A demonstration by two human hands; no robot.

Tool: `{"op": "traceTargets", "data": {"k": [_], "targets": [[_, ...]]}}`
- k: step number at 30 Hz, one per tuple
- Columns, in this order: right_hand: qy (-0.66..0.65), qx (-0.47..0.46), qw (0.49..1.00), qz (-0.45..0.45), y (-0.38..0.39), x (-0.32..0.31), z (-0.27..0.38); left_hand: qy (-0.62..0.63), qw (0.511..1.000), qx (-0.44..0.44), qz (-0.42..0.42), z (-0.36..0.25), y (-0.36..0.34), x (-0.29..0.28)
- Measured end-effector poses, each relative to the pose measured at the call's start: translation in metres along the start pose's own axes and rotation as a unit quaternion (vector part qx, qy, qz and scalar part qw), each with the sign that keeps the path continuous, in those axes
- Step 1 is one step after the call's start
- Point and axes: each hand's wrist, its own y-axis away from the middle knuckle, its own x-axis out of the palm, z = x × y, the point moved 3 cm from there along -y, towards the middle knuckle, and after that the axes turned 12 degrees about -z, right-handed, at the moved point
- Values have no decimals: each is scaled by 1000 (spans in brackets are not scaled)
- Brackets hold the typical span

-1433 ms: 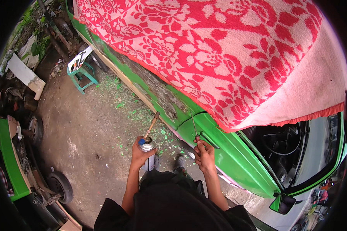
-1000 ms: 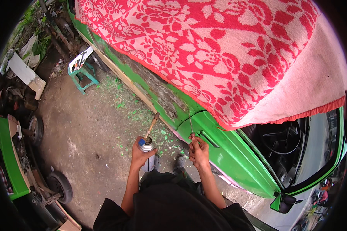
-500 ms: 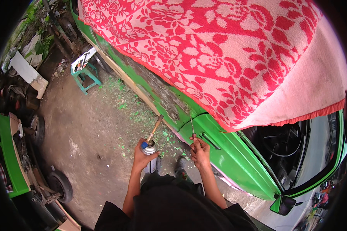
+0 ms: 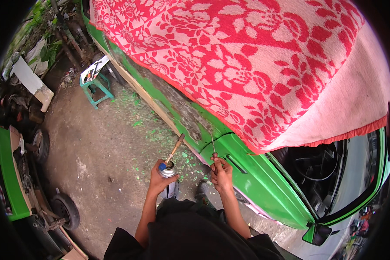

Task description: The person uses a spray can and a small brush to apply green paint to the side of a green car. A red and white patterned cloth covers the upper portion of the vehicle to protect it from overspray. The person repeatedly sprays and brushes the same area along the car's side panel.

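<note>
My left hand [image 4: 159,180] is wrapped round a gas blowtorch [image 4: 170,170], a pale canister with a blue knob and a long brass-coloured nozzle. The nozzle slants up and right toward the car's lower side; no flame can be made out. In my right hand [image 4: 221,174] is a screwdriver [image 4: 215,154], gripped by its handle, its thin shaft pointing away from me. Its tip lies over the side of the green car [image 4: 251,175], close to a scraped grey-brown patch [image 4: 188,113]; I cannot tell whether it touches.
A red-and-pink floral blanket [image 4: 229,65] covers the car's roof. Green paint flakes [image 4: 149,119] litter the ground. A teal stool [image 4: 97,91] with tools on top stands further off. At left are loose wheels [image 4: 66,211] and a green body panel [image 4: 13,177]. A side mirror [image 4: 317,234] juts out right.
My right hand and the screwdriver have shifted slightly left. The blowtorch stays nearly where it was, its nozzle a little lower in view. Both grips are unchanged.
</note>
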Motion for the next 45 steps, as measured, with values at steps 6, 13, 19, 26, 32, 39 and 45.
{"op": "traceTargets", "data": {"k": [6,13,19,26,32,39,45], "targets": [[-3,-4,1000,-4,13,-5,2,-19,1000,8,3,0,-2,1],[-24,-19,1000,2,7,5,-3,-40,999,24,15,12,-6,-5],[1,-4,1000,-13,16,-4,9,-15,1000,19,20,11,-5,4],[10,16,1000,12,15,-11,21,-49,998,31,27,19,-8,6],[11,22,999,22,4,6,23,-28,998,22,42,22,-8,11],[11,19,1000,7,13,-5,24,2,999,9,33,3,-5,9],[26,26,999,14,12,-4,23,-32,998,29,35,19,-12,5]]}}
